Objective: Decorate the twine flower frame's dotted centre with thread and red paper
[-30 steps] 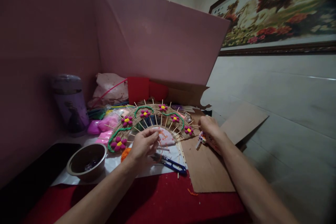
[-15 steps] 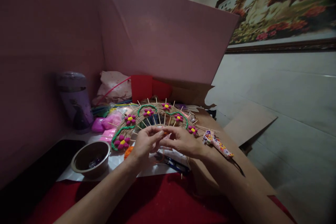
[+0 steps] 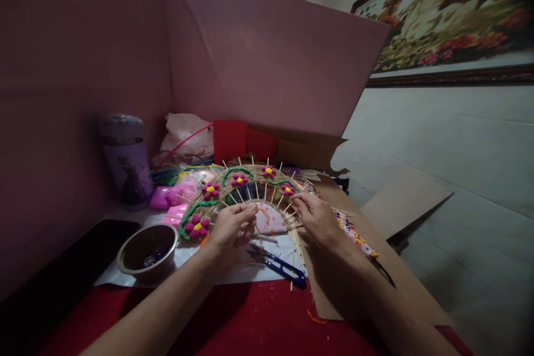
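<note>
A fan-shaped woven piece (image 3: 250, 173) of brown twine on thin sticks lies before me, with magenta and yellow flowers and green braided strips on it. Over its lower left part, my left hand (image 3: 233, 231) is closed in a pinch; what it holds, if anything, is too small to see. My right hand (image 3: 319, 219) is pinched near the fan's right side, its fingertips beside a flower (image 3: 287, 189), and any held thing is hidden. Thin orange thread (image 3: 261, 225) shows between the hands. Below them lie blue-handled thread snips (image 3: 279, 267) on white paper.
A brown bowl (image 3: 148, 253) stands at left, a purple tumbler (image 3: 127, 164) behind it. Pink packets (image 3: 179, 194) lie beside the fan. A glue gun with a floral pattern (image 3: 356, 236) rests on cardboard (image 3: 334, 295) at right. Pink panels (image 3: 267, 61) rise behind; red cloth (image 3: 250, 317) covers the front.
My hands were together at the fan's lower middle and have come apart. The right one moved right and slightly up, uncovering the snips and the fan's centre. The view shifted slightly.
</note>
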A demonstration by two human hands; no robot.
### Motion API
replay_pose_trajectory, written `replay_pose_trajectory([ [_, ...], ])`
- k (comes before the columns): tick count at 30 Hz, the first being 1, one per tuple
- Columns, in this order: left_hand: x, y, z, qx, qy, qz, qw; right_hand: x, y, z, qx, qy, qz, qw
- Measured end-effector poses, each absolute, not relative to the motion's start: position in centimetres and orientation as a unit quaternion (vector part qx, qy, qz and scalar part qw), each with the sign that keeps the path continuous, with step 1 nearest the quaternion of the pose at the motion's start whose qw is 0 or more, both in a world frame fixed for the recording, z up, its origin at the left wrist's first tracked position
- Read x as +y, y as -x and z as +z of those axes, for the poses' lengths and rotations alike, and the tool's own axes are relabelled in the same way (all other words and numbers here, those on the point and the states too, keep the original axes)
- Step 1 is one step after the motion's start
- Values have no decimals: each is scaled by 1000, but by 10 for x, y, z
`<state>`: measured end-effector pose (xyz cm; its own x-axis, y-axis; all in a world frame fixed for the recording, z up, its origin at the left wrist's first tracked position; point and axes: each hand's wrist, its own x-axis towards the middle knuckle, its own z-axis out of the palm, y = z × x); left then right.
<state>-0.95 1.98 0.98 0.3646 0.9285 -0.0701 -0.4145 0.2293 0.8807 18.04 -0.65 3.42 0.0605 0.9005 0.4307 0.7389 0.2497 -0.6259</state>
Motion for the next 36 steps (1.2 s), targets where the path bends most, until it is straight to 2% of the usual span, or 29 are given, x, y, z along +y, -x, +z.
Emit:
replay_pose_trajectory([
  [2, 19, 9, 9, 313, -410, 463, 721, -10, -169, 36, -715, 549, 77, 427],
  [5, 18, 9, 9, 310, -434, 452, 715, -16, -149, 37, -765, 490, 114, 403],
  [9, 17, 9, 9, 307, -447, 445, 712, -17, -141, 33, -765, 502, 132, 380],
  [36, 15, 5, 7, 340, -456, 441, 694, -20, -139, 23, -746, 490, 135, 431],
])
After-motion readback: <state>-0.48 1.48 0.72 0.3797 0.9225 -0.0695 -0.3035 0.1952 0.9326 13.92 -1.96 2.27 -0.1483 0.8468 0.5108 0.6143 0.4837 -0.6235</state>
